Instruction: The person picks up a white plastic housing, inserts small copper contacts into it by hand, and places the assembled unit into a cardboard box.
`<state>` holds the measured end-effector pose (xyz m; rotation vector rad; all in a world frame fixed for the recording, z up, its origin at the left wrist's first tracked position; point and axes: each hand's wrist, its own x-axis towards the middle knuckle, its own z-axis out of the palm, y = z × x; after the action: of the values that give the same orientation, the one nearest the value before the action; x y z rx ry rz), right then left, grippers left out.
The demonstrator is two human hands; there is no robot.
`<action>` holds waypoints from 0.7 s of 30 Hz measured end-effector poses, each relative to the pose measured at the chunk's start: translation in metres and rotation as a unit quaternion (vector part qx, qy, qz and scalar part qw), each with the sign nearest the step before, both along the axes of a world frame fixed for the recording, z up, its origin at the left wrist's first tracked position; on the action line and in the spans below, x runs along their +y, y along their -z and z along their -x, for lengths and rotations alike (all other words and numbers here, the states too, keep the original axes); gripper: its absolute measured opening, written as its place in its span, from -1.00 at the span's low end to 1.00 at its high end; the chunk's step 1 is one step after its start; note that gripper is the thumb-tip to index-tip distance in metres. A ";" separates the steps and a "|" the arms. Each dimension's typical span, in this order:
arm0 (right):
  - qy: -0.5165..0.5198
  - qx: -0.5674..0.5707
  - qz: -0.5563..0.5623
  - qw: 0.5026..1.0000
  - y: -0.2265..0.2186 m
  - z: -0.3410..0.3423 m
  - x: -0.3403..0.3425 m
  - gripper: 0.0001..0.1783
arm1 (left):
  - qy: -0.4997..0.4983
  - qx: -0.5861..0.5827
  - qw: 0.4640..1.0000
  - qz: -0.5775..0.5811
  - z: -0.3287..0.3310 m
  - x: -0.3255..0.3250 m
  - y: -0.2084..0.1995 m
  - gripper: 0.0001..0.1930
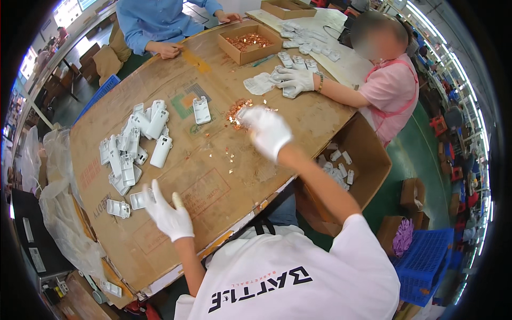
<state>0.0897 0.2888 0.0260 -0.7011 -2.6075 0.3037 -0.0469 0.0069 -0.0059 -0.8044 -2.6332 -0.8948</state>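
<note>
My left hand (169, 214), in a white glove, is at the near left of the table with its thumb and fingers spread. Its fingertips are beside or touching a white plastic shell (140, 200); I cannot tell which. Another open shell (118, 208) lies just left of that one. My right hand (269, 133), also gloved, reaches to a small heap of copper-coloured metal pieces (237, 113). Motion blurs its fingers, so their grip is unclear. One open shell (201, 110) lies apart, left of the heap. Several more white shells (128, 141) are piled at the left.
The table is covered with brown cardboard (176, 160). A carton of copper pieces (249, 42) stands at the far side. Across the table sits a person in blue (154, 24); at the right a gloved co-worker (392, 88) handles white parts. A large carton (368, 154) stands below the right edge.
</note>
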 end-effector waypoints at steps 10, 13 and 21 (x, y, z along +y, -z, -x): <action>0.210 -0.156 -0.168 0.950 0.017 0.026 0.239 -0.61 | -0.061 0.009 0.970 0.234 0.015 -0.017 0.013 -0.45; 0.181 -0.119 -0.250 0.944 0.009 0.034 0.219 -0.73 | -0.005 -0.039 0.989 0.141 0.001 -0.019 0.006 -0.57; -0.087 0.021 -0.077 0.993 0.046 -0.017 0.106 -0.88 | 0.070 -0.028 0.995 0.071 -0.015 -0.009 0.014 -0.83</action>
<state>0.1063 0.3944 -0.0197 -0.4121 -2.6211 0.1628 -0.0317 -0.0018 -0.0195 -1.0236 -2.7411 -0.7813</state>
